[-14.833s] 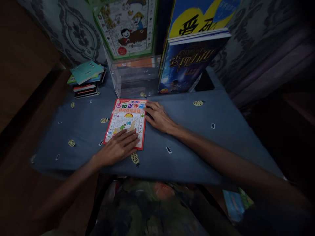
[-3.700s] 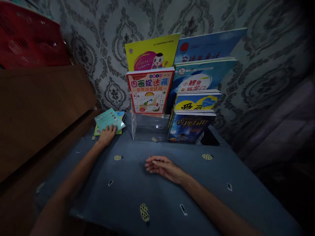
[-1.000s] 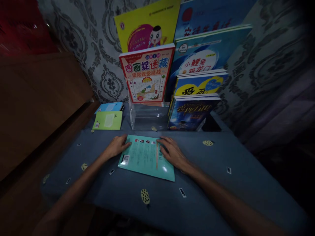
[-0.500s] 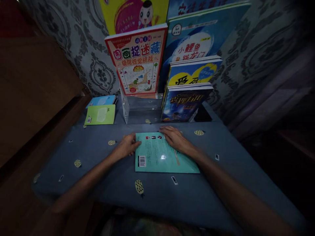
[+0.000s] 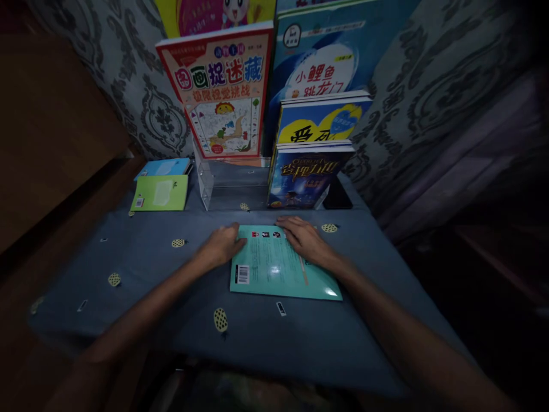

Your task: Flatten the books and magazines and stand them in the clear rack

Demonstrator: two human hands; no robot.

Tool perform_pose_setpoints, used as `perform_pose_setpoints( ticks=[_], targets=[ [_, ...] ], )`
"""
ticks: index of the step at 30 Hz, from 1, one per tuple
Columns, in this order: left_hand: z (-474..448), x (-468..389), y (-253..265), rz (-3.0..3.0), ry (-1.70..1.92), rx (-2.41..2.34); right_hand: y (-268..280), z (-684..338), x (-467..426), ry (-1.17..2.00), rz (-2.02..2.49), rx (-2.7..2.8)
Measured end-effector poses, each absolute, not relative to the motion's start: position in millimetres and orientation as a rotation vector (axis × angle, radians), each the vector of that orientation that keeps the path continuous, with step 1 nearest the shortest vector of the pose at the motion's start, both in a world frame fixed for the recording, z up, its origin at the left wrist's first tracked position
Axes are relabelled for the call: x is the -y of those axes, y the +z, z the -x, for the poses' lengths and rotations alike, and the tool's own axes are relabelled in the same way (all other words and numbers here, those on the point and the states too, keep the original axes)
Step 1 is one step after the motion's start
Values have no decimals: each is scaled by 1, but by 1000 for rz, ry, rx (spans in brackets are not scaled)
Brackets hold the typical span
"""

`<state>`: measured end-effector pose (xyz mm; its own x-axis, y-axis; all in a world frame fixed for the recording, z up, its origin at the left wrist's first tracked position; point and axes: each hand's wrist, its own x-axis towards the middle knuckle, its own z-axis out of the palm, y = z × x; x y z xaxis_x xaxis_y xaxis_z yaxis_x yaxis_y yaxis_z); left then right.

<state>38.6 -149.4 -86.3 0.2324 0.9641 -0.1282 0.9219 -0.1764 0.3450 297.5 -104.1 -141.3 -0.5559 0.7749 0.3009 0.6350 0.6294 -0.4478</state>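
Note:
A teal book [image 5: 268, 269] lies on the cloth-covered table with its back cover up, showing a barcode and small pictures. At its far left corner is my left hand [image 5: 223, 245], the thumb over the cover and the other fingers curled at the edge, gripping it. My right hand [image 5: 306, 240] rests flat across the far right part of the cover, fingers stretched toward the far edge. Part of the cover is hidden under the right hand and forearm.
Behind the book stands a clear acrylic rack [image 5: 227, 197] holding a red-bordered picture book [image 5: 225, 97], a dark blue book [image 5: 302, 177] and several others. Left of it lie a green booklet [image 5: 160, 193] and a blue one [image 5: 163, 167]. A dark flat object [image 5: 337, 196] is right of the rack.
The view has shifted slightly, so the scene sits further left and up. The teal book has turned a little, and its left edge is tilted. Both hands stay on it.

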Motion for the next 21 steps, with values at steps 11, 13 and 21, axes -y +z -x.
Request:
perform_pose_setpoints(
  ticks=[11, 13, 21],
  targets=[
    [-51, 148, -123, -2706, 625, -1588, -142, -306, 126, 351, 1173, 2343],
    [-49, 149, -127, -2728, 684, -1589, -143, -308, 128, 357, 1162, 2332],
    [-50, 147, -124, -2809, 798, -1576, -142, -310, 127, 324, 1109, 2358]
  ],
)
